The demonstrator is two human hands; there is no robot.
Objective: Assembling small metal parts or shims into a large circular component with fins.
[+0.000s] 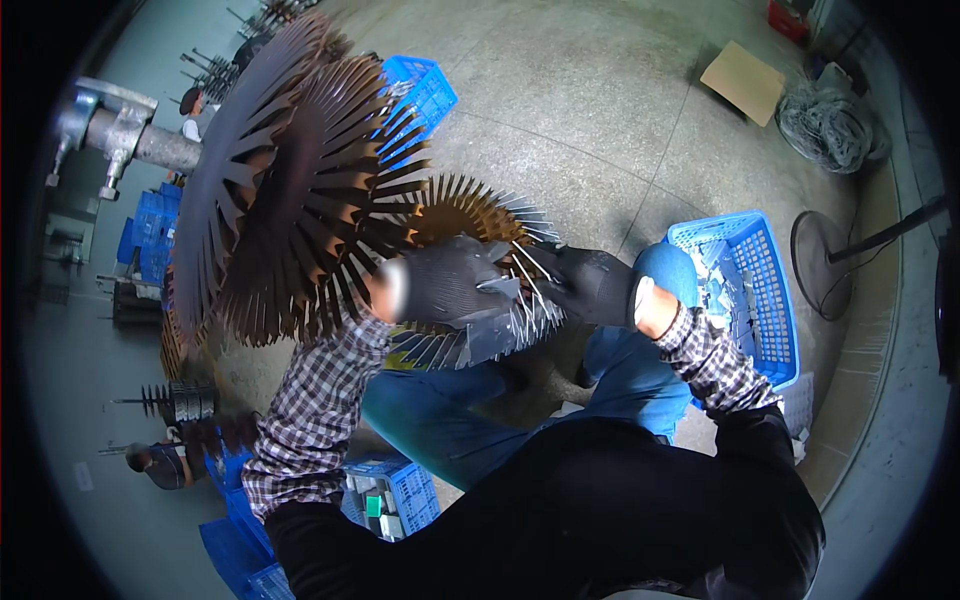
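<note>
Both of my hands wear dark gloves and meet over a slotted metal wheel (455, 215) low in front of me. Thin pale strips stand out around its rim like spokes. My left hand (445, 283) lies across the wheel's face, fingers curled toward the right, with a thin grey plate (490, 338) just under it. What its fingers close on is hidden. My right hand (592, 285) is closed at the wheel's right rim, fingertips pressed against thin metal strips (530, 275). Larger dark slotted discs (320, 190) hang on a metal shaft (165, 148) at upper left, close to my left forearm.
A blue basket (775, 290) with flat pieces stands by my right knee. Another blue crate (425, 500) with small boxes sits at lower left, and one more (435, 95) behind the discs. A cardboard sheet (742, 82), wire coil (828, 125) and round stand base (812, 265) lie at right.
</note>
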